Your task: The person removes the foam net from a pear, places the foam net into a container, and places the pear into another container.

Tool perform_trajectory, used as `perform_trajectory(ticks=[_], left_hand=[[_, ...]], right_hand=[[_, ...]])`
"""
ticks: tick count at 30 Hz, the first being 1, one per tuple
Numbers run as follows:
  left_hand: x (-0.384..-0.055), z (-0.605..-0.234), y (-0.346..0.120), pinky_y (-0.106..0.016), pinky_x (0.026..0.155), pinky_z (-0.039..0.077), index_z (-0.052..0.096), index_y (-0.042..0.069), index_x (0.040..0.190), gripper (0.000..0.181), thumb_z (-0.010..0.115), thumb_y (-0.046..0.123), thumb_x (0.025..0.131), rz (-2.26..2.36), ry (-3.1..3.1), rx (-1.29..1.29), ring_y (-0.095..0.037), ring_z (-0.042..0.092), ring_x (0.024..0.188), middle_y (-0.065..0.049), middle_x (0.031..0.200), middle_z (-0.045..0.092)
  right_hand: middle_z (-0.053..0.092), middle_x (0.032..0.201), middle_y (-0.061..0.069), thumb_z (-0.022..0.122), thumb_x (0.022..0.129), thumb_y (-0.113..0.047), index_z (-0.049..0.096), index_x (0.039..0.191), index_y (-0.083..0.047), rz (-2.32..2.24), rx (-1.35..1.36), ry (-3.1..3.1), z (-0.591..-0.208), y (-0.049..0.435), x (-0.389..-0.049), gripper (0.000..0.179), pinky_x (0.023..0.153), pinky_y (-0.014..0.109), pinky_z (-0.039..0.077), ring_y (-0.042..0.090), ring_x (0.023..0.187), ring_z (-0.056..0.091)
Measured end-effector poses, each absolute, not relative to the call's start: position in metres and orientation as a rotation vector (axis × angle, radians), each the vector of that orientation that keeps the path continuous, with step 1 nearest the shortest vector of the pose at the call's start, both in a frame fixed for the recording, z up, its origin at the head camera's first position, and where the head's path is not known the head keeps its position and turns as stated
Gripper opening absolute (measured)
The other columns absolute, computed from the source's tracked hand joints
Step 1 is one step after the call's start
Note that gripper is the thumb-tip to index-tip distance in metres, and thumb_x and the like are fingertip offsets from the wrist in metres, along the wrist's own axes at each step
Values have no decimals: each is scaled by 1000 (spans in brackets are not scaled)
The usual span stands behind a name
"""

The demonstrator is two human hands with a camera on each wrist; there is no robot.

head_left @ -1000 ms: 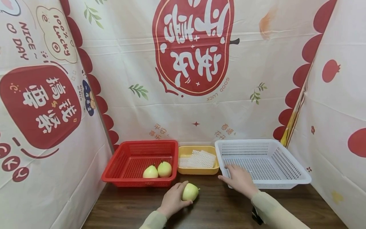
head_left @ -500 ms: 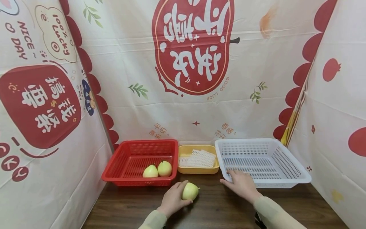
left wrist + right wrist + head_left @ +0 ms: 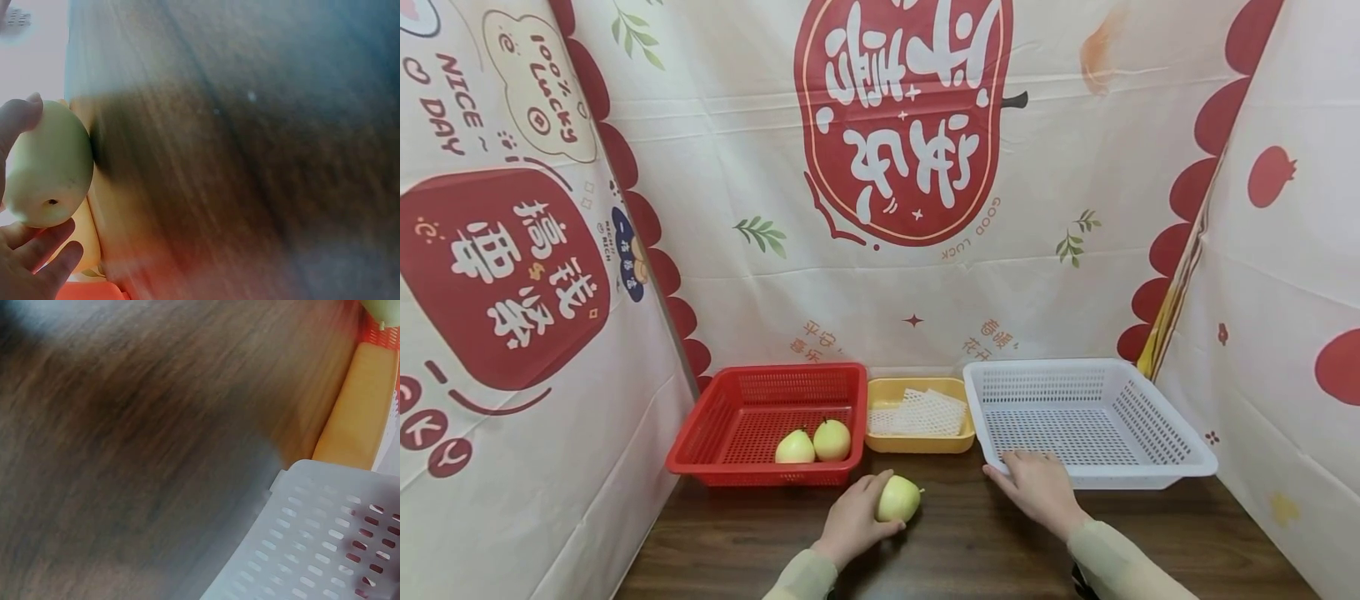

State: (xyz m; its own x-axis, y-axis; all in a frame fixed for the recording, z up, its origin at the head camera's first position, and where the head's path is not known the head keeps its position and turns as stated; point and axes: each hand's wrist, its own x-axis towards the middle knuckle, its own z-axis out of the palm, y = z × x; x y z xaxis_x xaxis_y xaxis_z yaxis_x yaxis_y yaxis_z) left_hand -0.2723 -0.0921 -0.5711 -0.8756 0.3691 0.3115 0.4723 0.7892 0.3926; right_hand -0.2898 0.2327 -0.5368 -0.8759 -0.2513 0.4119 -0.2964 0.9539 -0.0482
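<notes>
My left hand (image 3: 853,518) grips a pale green pear (image 3: 898,499) on its side, the stem pointing right. In the left wrist view the thumb lies over one side of the pear (image 3: 53,162) and the fingers (image 3: 53,250) support the other, its blossom end showing. My right hand (image 3: 1039,492) is at the front left corner of the white basket (image 3: 1138,473), fingertips right at the rim and nothing in its grasp. The right wrist view shows the basket's slotted wall (image 3: 312,537); this hand is out of that view.
A red basket (image 3: 760,476) at the left holds two more pears (image 3: 795,447). Between the baskets stands a yellow tray (image 3: 920,445) with white foam net sleeves (image 3: 934,414). All stand on a dark wooden table (image 3: 955,558), with printed cloth (image 3: 895,308) behind and at both sides.
My right hand has drawn back slightly toward me and to the right, from inside the white basket's corner to its rim. The left hand keeps the pear in place.
</notes>
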Motion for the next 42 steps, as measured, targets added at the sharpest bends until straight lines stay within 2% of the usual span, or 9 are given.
perform_trajectory(ticks=[7,15,23,32,42], left_hand=[[-271,-571,-92,-39,81,50,51,15,139,78,80,47,75,-692,-2759,-661,-18,59,101,-3,118,60],[-272,-568,-92,-38,81,50,52,12,138,78,81,45,74,-686,-2741,-673,-18,60,100,-4,116,60],[-274,-567,-90,-38,81,50,54,13,135,76,82,45,72,-693,-2735,-677,-18,59,97,-4,113,59],[-272,-565,-93,-38,81,50,41,20,147,91,82,48,71,-672,-2707,-709,-19,59,96,-5,112,60],[-269,-557,-95,-38,82,49,47,18,142,85,82,46,71,-678,-2700,-725,-19,58,96,-5,112,60]], right_hand=[[68,87,9,57,91,-54,68,91,-10,136,377,-2563,-547,233,-287,45,68,48,44,31,79,63],[66,81,8,61,89,-52,64,81,-13,131,395,-2467,-555,234,-289,40,63,43,36,30,75,61],[63,79,6,60,89,-53,61,77,-16,157,380,-2484,-553,233,-289,39,64,44,35,30,76,59],[63,80,6,59,90,-52,63,80,-15,154,362,-2516,-552,232,-288,39,66,44,36,30,78,59],[63,80,5,58,90,-54,64,80,-16,161,354,-2523,-554,233,-289,40,65,43,36,29,77,59]])
